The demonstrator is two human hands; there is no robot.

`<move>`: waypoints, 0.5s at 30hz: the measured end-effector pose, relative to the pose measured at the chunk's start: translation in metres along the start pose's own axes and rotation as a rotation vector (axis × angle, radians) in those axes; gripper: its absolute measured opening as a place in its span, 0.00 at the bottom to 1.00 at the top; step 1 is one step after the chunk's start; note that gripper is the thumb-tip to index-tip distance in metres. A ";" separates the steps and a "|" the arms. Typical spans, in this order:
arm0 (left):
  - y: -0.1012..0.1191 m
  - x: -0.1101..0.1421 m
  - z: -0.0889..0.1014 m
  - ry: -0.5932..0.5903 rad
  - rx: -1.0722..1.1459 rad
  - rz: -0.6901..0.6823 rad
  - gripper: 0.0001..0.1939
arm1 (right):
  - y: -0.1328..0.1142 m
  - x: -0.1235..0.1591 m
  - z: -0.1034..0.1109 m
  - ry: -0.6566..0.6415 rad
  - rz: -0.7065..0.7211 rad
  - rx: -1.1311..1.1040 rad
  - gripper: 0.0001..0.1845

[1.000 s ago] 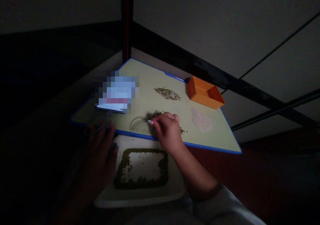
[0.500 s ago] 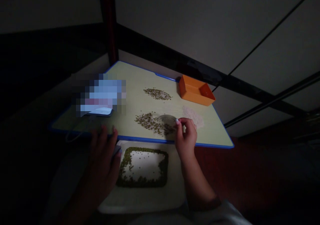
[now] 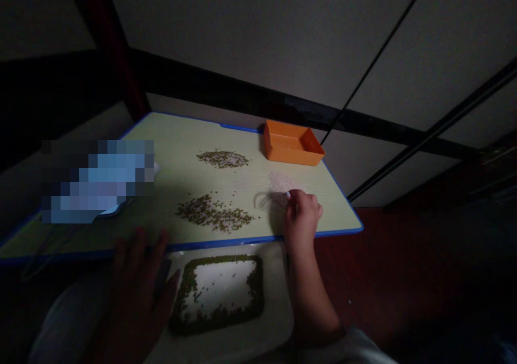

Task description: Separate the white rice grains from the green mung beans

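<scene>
My right hand (image 3: 302, 218) pinches a thin, see-through piece with a curved rim (image 3: 270, 201), its exact kind unclear in the dim light. It is held low over the yellow board (image 3: 177, 138), just in front of a pale grain heap (image 3: 283, 181). To its left lies a mixed heap of green and pale grains (image 3: 214, 213); a smaller mixed heap (image 3: 223, 159) sits farther back. My left hand (image 3: 137, 283), dark in shadow, has its fingers spread beside the white tray (image 3: 278, 321). Green beans (image 3: 180, 305) line the tray's inner edges.
An orange open box (image 3: 293, 151) stands at the board's back right corner. At the left, a lit, blurred-out device (image 3: 109, 181) rests on the board with a cable (image 3: 38, 259) near it. A panelled wall (image 3: 242, 41) rises behind; reddish floor (image 3: 355, 267) shows at right.
My right hand has carried the see-through piece rightward, from over the near mixed heap to beside the pale heap. The view has shifted, so the board appears farther left. My left hand stays spread.
</scene>
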State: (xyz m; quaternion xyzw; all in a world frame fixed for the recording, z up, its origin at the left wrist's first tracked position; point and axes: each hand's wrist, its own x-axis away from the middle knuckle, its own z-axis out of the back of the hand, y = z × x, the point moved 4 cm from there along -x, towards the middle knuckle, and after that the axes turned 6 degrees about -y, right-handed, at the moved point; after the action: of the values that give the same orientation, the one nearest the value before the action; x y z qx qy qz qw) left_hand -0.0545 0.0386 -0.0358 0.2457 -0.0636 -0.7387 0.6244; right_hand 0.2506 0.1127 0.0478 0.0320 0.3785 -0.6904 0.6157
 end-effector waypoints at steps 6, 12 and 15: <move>0.005 0.002 -0.001 -0.009 -0.026 0.008 0.41 | 0.005 -0.002 -0.002 -0.106 -0.024 0.004 0.11; 0.007 -0.001 0.002 0.012 -0.027 -0.003 0.41 | 0.004 -0.002 -0.003 -0.238 0.016 -0.036 0.12; 0.006 -0.002 0.003 -0.005 -0.037 -0.013 0.41 | 0.000 0.001 -0.002 -0.305 0.060 -0.064 0.12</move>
State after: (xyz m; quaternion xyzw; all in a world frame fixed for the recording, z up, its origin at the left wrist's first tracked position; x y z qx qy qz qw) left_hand -0.0498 0.0385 -0.0301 0.2327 -0.0498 -0.7444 0.6238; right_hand 0.2495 0.1133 0.0459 -0.0814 0.3015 -0.6560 0.6871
